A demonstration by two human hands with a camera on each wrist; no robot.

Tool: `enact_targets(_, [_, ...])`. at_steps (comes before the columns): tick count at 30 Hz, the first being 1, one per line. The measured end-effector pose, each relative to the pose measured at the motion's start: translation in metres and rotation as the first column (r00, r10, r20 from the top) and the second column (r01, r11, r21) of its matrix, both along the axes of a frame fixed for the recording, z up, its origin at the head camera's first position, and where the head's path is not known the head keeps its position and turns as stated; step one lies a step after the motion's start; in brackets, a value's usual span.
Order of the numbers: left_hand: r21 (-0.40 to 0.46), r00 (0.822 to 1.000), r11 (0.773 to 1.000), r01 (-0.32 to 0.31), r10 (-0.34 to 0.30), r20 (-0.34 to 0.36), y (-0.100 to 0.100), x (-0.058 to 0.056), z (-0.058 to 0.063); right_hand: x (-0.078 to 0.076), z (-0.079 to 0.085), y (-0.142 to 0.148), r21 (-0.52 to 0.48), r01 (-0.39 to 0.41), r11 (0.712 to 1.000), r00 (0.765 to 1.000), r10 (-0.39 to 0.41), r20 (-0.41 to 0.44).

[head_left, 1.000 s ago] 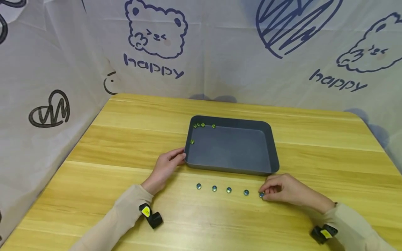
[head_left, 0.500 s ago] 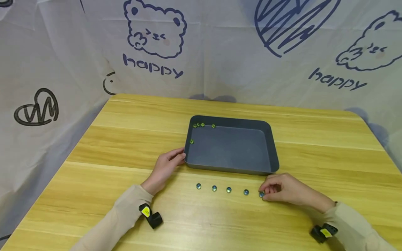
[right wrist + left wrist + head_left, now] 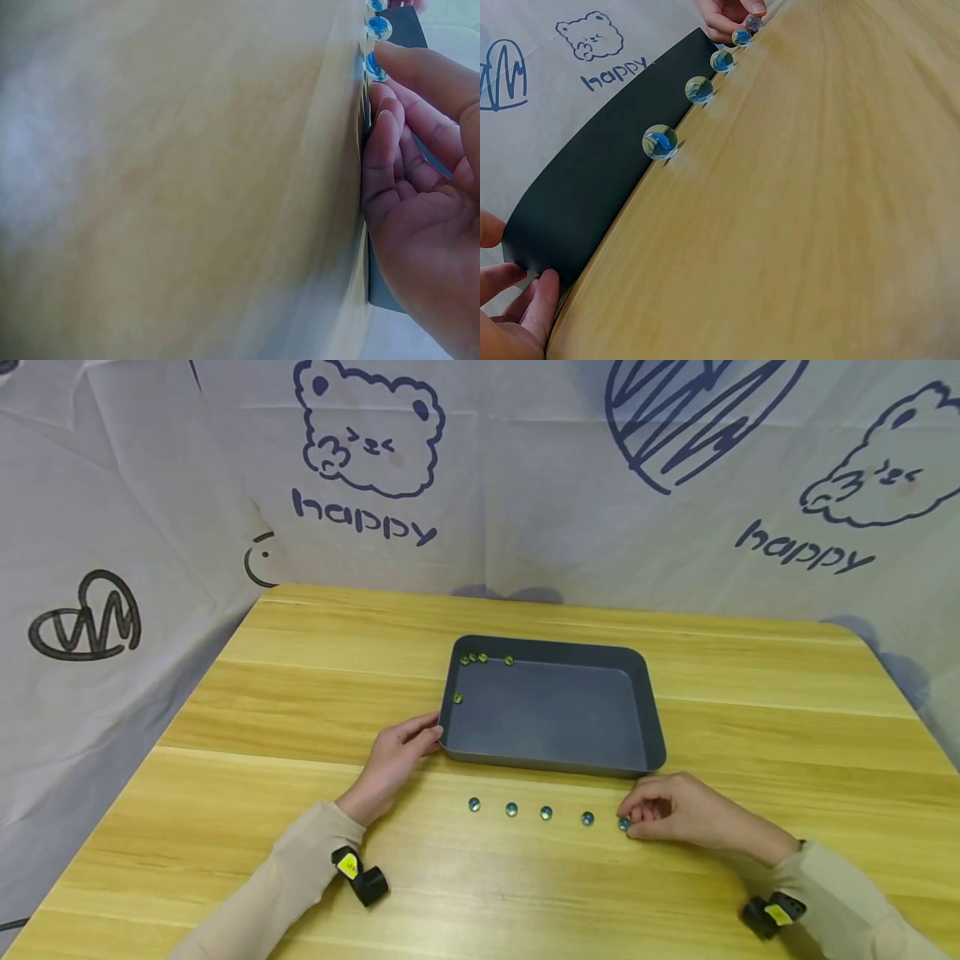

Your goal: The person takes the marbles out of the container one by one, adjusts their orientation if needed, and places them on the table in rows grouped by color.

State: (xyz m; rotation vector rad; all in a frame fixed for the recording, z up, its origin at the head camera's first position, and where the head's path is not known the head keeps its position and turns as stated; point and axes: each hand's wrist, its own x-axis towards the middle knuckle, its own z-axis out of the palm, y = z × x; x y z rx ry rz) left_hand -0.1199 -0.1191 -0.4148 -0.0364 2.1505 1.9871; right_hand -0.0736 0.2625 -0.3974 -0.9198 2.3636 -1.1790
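Observation:
In the head view my right hand (image 3: 678, 810) pinches a glass marble (image 3: 624, 824) with blue inside, between thumb and index finger. It is at the right end of a row, at table level; the other fingers are curled in. Several similar marbles (image 3: 546, 813) lie spaced out to its left. Behind the row stands a dark grey rectangular tray (image 3: 555, 763). My left hand (image 3: 390, 768) touches the tray's near left corner, its fingertips (image 3: 546, 289) against the outer wall in the left wrist view. Several green-yellow marbles (image 3: 509, 661) lie inside the tray, along its far and left walls.
The wooden table (image 3: 300, 693) has rounded far corners. White cloth (image 3: 525, 527) with drawn bears and hearts hangs behind it and at its left. A black wrist camera (image 3: 367, 885) sits on my left sleeve, and another camera (image 3: 765, 918) on the right.
The head view has shifted slightly. Both hands, the tray and the marbles hold their places, with the right hand still pinching the same marble.

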Motion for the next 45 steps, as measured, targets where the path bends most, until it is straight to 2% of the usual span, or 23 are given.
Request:
enact_targets(6, [-0.004,1.0,1.0,-0.007,0.007,0.01,-0.001,0.0,0.002,-0.002,0.002,0.0,0.002,-0.003,1.0,1.0,0.003,0.011])
enact_targets(11, [-0.006,1.0,1.0,-0.009,0.009,0.011,0.0,0.0,0.003,-0.002,0.003,0.004,-0.019,0.013,1.0,0.998,-0.012,0.054])
enact_targets(16, [0.001,1.0,1.0,-0.009,0.009,0.01,0.001,0.0,0.005,-0.001,0.005,0.01,-0.054,0.06,0.997,0.987,-0.051,0.15])
enact_targets(19, [-0.002,1.0,1.0,-0.006,0.006,0.009,0.0,0.0,0.006,0.0,0.009,0.015,-0.079,0.064,0.995,0.973,-0.044,0.225])
enact_targets(21, [-0.004,1.0,1.0,-0.005,0.005,0.015,0.001,0.0,0.007,0.002,0.016,0.018,-0.083,0.053,0.995,0.969,-0.031,0.245])
enact_targets(24, [-0.008,1.0,1.0,-0.005,0.006,0.026,0.001,0.001,0.007,0.006,0.031,0.019,-0.089,0.008,0.996,0.982,0.009,0.187])
enact_targets(26, [-0.006,1.0,1.0,-0.006,0.006,0.028,0.001,0.001,0.008,0.007,0.045,0.017,-0.093,-0.031,0.995,0.993,0.042,0.113])
enact_targets(29, [-0.003,1.0,1.0,-0.003,0.004,0.028,0.001,0.001,0.008,0.005,0.069,0.01,-0.084,-0.043,0.996,0.999,0.043,-0.01])
enact_targets(32, [0.001,1.0,1.0,-0.003,0.003,0.03,0.001,0.001,0.008,0.002,0.092,0.0,-0.087,0.014,0.996,0.993,-0.024,-0.115])
enact_targets(35, [0.001,0.999,1.0,0.004,-0.004,0.035,0.002,0.001,0.007,-0.004,0.111,-0.014,-0.113,0.099,0.989,0.974,-0.12,-0.194])
enact_targets(37, [-0.003,0.999,1.0,0.004,-0.004,0.034,0.002,0.0,0.008,-0.012,0.121,-0.025,-0.104,0.167,0.981,0.964,-0.184,-0.192])
enact_targets(41, [-0.008,1.0,1.0,-0.002,0.002,0.031,0.001,-0.001,0.008,-0.033,0.133,-0.048,-0.033,0.318,0.948,0.941,-0.32,-0.115])
enact_targets(45, [-0.003,1.0,1.0,0.005,-0.005,0.024,0.001,-0.002,0.007,-0.059,0.138,-0.066,-0.002,0.372,0.928,0.925,-0.371,-0.079])
